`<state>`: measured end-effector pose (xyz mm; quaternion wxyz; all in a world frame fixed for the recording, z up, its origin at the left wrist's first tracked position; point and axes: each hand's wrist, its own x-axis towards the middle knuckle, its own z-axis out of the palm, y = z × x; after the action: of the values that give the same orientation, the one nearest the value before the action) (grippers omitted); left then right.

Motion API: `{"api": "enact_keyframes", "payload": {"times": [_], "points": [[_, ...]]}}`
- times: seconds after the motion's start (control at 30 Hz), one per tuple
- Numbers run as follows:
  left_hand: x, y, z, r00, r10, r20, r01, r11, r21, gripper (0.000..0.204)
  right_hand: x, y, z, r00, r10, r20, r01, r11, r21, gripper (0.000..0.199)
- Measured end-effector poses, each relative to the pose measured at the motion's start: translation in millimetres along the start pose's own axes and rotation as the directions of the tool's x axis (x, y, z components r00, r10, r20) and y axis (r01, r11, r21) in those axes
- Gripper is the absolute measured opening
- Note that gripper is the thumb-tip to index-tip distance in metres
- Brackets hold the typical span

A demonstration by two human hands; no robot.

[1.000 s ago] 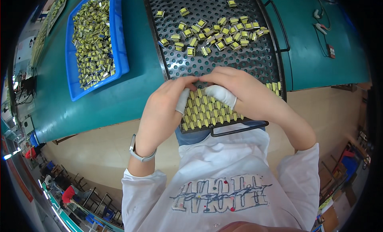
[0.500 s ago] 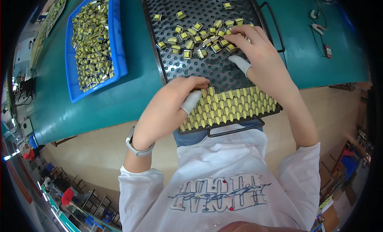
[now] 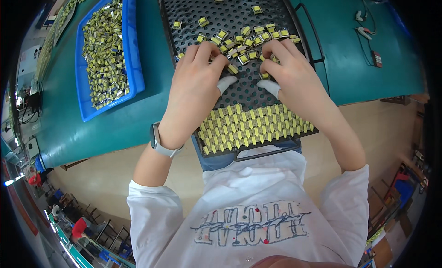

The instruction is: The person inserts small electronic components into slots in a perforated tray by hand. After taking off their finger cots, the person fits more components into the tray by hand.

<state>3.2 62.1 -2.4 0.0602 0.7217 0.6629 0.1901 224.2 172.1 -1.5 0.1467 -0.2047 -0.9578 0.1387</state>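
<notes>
Small yellow-wrapped transformers [image 3: 244,59] lie loose in a pile on a perforated dark metal tray [image 3: 258,89]. Tight rows of the same parts [image 3: 255,125] fill the tray's near end. Above the pile's left side, my left hand [image 3: 198,76] has bent fingers, with the thumb apart from the index finger; its fingertips are among the loose transformers and hide some of them. My right hand [image 3: 297,72] curls at the pile's right side. One transformer [image 3: 264,76] shows between its index fingertip and thumb. Both thumbs wear white finger cots.
A blue bin [image 3: 133,60] heaped with more transformers stands left of the tray on the green table [image 3: 152,88]. Metal handles [image 3: 313,33] stick out from the tray's right side and near end. Clip leads [image 3: 363,33] lie at the far right.
My left hand has moved forward from the near rows to the loose pile. The right hand has drawn slightly nearer, its thumb closer to its fingers. The tray has shifted a little left.
</notes>
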Motion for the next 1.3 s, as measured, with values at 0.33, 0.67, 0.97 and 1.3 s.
{"api": "enact_keyframes", "payload": {"times": [0.33,0.67,0.97,1.3], "points": [[2,13,9,1.000,0.009,-0.013,-0.009,1.000,0.016,0.040,-8,-7,-1,0.992,-0.035,0.123,0.013,0.984,0.176,0.034],[4,26,8,0.995,0.067,0.074,-0.057,0.991,-0.120,0.042,-15,-3,1,0.988,0.118,0.098,-0.144,0.937,0.320,0.035],[4,27,16,0.995,0.070,0.070,-0.054,0.979,-0.199,0.038,-16,-3,11,0.994,0.105,-0.022,-0.091,0.935,0.342,0.029],[3,29,17,0.997,0.045,0.062,-0.032,0.979,-0.201,0.035,-15,0,10,0.989,0.148,0.002,-0.134,0.891,0.434,0.026]]}}
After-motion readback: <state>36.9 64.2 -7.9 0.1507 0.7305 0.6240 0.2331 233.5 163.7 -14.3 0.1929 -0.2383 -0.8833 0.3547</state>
